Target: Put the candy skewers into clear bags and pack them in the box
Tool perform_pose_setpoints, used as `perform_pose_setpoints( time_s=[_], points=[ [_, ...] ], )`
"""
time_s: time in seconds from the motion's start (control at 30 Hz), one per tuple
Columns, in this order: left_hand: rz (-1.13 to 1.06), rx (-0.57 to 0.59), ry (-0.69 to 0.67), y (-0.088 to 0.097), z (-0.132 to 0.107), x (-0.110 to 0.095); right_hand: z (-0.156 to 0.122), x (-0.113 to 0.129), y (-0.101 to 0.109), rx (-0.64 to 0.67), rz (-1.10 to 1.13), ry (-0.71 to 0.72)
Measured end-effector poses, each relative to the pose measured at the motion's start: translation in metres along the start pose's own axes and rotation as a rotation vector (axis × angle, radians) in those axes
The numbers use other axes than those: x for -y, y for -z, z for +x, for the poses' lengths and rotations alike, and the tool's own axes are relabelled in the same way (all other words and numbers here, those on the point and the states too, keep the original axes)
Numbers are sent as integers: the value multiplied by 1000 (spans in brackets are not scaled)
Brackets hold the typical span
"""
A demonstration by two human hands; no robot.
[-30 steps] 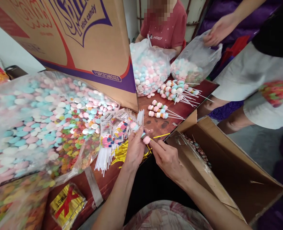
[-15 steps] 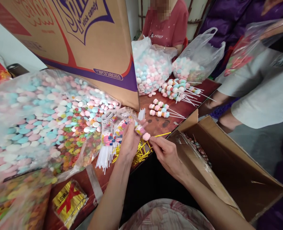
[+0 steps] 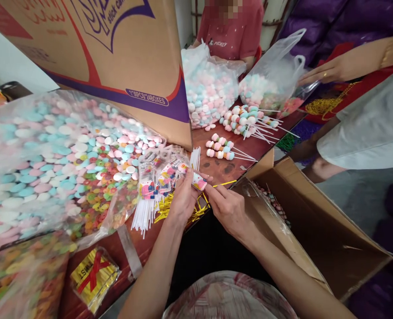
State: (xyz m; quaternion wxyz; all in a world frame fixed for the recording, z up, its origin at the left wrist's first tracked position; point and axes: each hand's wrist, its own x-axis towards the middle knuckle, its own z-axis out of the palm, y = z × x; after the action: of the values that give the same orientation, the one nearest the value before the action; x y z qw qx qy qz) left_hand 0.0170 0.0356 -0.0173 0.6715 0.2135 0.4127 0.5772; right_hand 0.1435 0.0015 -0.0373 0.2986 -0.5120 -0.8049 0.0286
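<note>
While left hand and right hand pinch candy, carton adjoins.

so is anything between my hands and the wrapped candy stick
Nothing visible stands between them. The left hand grips the wrapped candy stick, and the fingers of the right hand pinch its near end. Loose gold twist ties lie below, not in the way.

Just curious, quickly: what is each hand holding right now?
Left hand: closed on a bagged candy stick.
Right hand: pinched shut at that stick's end; whether it holds the gold twist tie cannot be told.
</note>
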Motion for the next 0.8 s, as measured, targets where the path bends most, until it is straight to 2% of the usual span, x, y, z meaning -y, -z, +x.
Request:
perform_pose_setpoints(
  time_s=[0.13, 0.3, 0.37, 0.47, 0.57, 0.67, 0.8],
  points=[
    [5, 36, 29, 1, -3, 0, 2, 4, -7, -8, 79, -81],
    [-43, -3, 19, 5, -2, -5, -11, 7, 0, 90, 363, -107],
    [-52, -1, 33, 3, -3, -1, -12, 10, -3, 49, 340, -106],
    [-43, 31, 33, -2, -7, 9, -4, 15, -13, -29, 182, -106],
    [-33, 58, 5, -4, -10, 12, 5, 20, -13, -24, 149, -143],
    [-35, 58, -13, -2, -12, 7, 4, 22, -1, 23, 367, -242],
    [-37, 65, 9, -3, -16, 8, -7, 19, 8, 151, 849, -463]
  ],
)
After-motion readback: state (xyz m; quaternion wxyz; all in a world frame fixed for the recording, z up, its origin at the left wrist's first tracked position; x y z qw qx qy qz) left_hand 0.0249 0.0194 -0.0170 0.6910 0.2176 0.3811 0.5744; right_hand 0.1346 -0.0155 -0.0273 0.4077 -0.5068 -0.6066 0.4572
